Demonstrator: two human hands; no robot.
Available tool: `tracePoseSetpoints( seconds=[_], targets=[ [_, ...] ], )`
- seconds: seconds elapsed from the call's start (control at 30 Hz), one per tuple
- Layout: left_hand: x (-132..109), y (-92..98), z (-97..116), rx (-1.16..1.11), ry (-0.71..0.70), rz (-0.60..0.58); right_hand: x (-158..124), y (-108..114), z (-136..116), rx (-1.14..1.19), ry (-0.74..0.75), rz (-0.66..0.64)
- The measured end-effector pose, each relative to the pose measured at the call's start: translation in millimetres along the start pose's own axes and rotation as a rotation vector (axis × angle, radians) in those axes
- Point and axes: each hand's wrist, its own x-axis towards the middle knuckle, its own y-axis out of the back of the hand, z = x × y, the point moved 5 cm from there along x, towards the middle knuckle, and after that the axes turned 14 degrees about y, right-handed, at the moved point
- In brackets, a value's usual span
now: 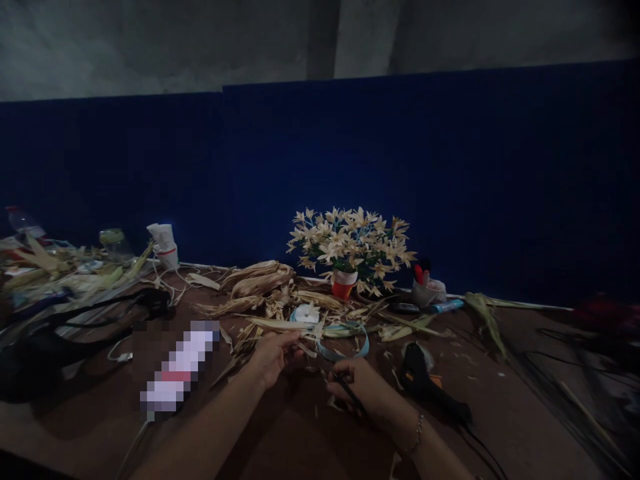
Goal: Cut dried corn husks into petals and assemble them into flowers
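Note:
My left hand [275,359] is just left of the middle, its thumb and fingers pinched on a small pale strip of corn husk [308,350]. Close by on the right, my right hand [353,381] is closed around a slim black tool [351,393]; the dim light hides its exact kind. Behind both hands lie a loop of light-blue ribbon [364,343] and a white roll [306,313] with a pale husk flower on it. Farther back, a bunch of husk flowers [350,240] stands in a red cup [343,285].
Dry corn husks [263,277] are heaped behind the hands. A black glue gun [425,380] with a cord lies at the right. A blurred-out lit device [180,367], a black strap-like object [90,333] and a white cable are at the left. A tub [429,292] holds red-handled tools.

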Motion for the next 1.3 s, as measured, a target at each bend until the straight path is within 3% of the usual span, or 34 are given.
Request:
tracePoseSetpoints(
  seconds=[0.9, 1.3],
  targets=[
    [1.3, -2.7, -2.6, -0.010, -0.030, -0.030, 4.4, -4.4, 3.4, -0.116, 0.083, -0.018],
    [0.6, -5.8, -4.6, -0.054, -0.092, -0.001, 2.9, -7.4, -2.9, -0.030, 0.016, 0.018]
  ],
)
